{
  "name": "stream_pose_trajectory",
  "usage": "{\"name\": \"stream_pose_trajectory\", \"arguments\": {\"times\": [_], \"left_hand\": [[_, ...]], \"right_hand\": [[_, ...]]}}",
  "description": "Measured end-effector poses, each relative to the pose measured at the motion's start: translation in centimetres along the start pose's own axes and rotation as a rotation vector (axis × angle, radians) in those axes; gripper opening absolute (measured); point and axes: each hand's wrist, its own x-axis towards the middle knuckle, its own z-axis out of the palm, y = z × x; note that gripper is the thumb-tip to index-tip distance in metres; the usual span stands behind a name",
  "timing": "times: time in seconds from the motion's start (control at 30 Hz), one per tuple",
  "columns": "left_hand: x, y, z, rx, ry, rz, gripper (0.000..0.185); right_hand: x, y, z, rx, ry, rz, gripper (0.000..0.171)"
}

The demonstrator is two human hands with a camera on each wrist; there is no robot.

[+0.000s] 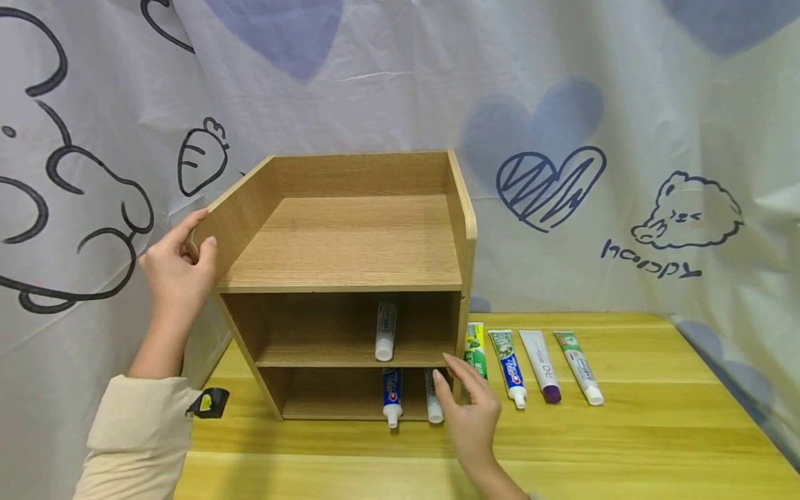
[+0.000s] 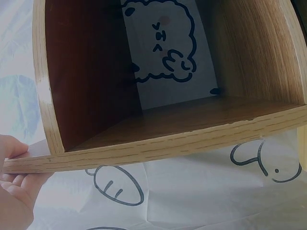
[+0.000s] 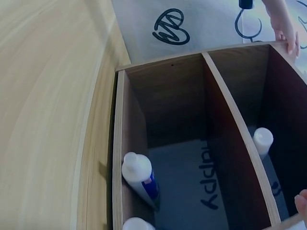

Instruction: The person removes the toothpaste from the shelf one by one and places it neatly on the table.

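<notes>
Gripping shelf (image 1: 350,243) side wall — left hand (image 1: 178,271) fingers curled; right hand (image 1: 471,410) fingers relaxed by white tube (image 1: 432,399); backdrop (image 1: 650,267) reads "happy".

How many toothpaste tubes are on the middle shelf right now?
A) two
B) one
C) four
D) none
B: a single tube lies on the middle level of the shelf unit; two more tubes sit on the bottom level.

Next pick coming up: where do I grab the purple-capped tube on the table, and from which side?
Pinch the purple-capped tube across its flat white body, coming from above. It lies flat, cap toward you, with neighbouring tubes on both sides but apart from it, so the fingers fit.
</notes>
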Motion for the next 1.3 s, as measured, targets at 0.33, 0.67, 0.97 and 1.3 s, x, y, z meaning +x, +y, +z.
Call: {"name": "stream_pose_trajectory", "arguments": {"times": [0.33, 0.67, 0.97, 1.3], "left_hand": [[-0.1, 0.2, 0.1, 0.025, -0.004, -0.019, 0.037], [-0.2, 0.4, 0.1, 0.017, -0.004, -0.015, 0.036], [-0.1, 0.3, 0.1, 0.014, 0.004, -0.008, 0.036], [-0.1, 0.3, 0.1, -0.002, 0.007, -0.009, 0.037]], "right_hand": [[-0.2, -0.7, 3.1, -0.043, -0.019, 0.010, 0.031], [-0.5, -0.9, 5.2, -0.081, -0.085, 0.015, 0.036], [-1.0, -0.1, 6.9, -0.133, -0.048, -0.091, 0.039], [-1.0, 0.1, 8.0, -0.245, -0.041, -0.149, 0.045]]}}
